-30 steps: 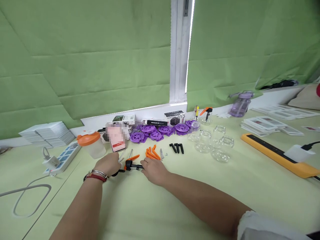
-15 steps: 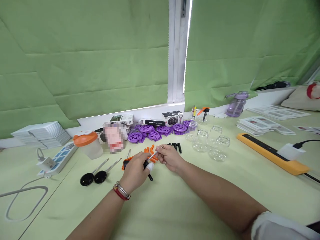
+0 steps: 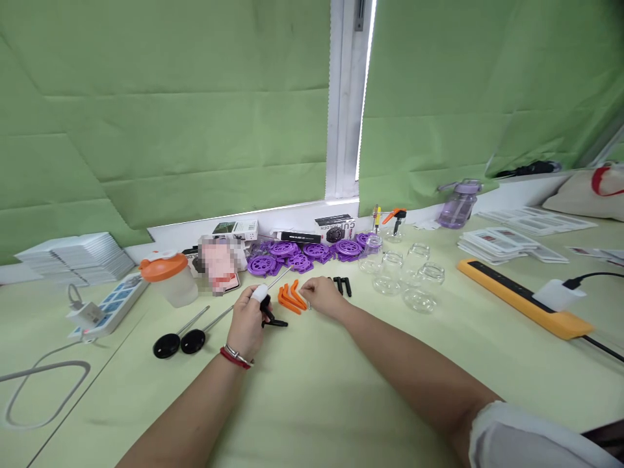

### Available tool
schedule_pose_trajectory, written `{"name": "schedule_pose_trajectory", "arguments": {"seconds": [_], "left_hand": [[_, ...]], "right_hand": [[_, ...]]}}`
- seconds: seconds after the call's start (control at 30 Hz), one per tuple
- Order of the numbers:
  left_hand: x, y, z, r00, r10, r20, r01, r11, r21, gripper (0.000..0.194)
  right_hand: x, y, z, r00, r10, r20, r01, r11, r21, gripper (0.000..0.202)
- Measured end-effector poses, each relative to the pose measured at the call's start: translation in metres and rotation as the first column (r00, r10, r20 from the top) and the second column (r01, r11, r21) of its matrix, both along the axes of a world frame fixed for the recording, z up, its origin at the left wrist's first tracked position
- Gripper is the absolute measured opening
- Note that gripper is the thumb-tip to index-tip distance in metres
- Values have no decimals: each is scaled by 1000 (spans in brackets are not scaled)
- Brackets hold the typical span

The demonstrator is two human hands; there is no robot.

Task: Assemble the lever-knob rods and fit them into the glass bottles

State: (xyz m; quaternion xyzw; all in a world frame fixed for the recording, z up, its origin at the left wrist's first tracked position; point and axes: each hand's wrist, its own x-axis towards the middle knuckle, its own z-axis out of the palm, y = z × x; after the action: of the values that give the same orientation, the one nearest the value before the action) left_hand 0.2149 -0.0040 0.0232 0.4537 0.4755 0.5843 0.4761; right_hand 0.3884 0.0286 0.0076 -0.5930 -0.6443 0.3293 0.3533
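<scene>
The left hand (image 3: 247, 320) has its grip closed around a black plastic fitting (image 3: 273, 322), just left of the orange levers (image 3: 291, 299), with a thin metal rod (image 3: 281, 277) slanting away beyond it. The right hand (image 3: 325, 296) dips to the surface (image 3: 370, 390) by a small metal pin (image 3: 309, 305); from here I can't tell whether its grip has anything.

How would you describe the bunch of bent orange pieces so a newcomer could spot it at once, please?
On the pale table, find the row of purple discs near the window frame. Nearer the camera, between the left hand and the right hand, lies the bunch of bent orange pieces, slim and angled where the purple discs are round.
</scene>
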Motion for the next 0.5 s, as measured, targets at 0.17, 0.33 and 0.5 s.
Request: {"name": "schedule_pose_trajectory", "arguments": {"seconds": [0.17,0.33,0.5], "left_hand": [[-2,1,-2,1000,17,10,-17,1000,19,26],[-3,1,-4,1000,0,7,0,1000,6,26],[-4,4,-7,1000,0,20,0,1000,-6,24]], "right_hand": [[-18,11,-1,976,-60,210,71,996,-47,16],[-27,18,-2,942,-91,323,126,988,-90,13],[-26,18,-3,944,-92,316,133,985,-112,17]]}}
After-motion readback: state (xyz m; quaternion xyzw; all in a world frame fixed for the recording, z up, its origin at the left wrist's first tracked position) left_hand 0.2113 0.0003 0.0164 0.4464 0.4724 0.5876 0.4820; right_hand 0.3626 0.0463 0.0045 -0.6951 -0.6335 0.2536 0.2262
